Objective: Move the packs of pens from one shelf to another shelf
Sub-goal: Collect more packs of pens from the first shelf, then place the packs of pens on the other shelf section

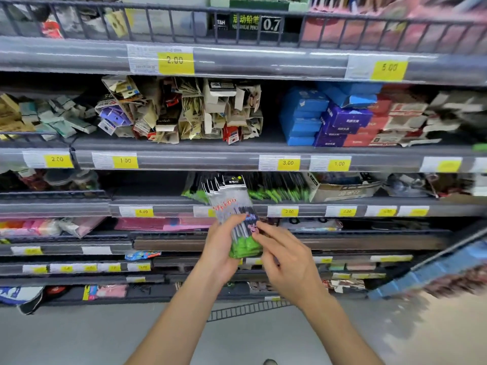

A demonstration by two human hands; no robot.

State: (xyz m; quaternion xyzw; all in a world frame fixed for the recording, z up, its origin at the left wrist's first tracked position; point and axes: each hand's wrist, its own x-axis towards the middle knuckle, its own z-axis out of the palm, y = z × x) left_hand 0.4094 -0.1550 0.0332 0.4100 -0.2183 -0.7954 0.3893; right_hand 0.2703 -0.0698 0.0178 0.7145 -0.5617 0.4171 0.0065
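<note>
Two bare forearms are extended from the bottom of the frame toward a wall of stationery shelves. A fanned stack of pen packs [235, 214] is held upright in front of the shelving, gripped low down by the left hand [220, 255], whose fingers are curled round the stack's green lower end while the thumb is laid across its front. The right hand [286, 262] is brought in from the right, its fingers loosely extended and its fingertips [259, 227] set against the stack's right edge; a firm grasp by this hand cannot be made out through the motion blur. The black header cards of the packs are spread out at the top, level with the shelf behind them, where a row of matching pen packs [279, 189] with green ends is lined up beside an open cardboard box [342, 189]. Yellow price tags [288, 212] are fixed along the grey shelf rails. One shelf higher, blue boxes [303, 117] are piled near the right, and a jumble of brown card packets [181, 111] is seen to their left. A grey floor [79, 335] is visible below the arms.
</note>
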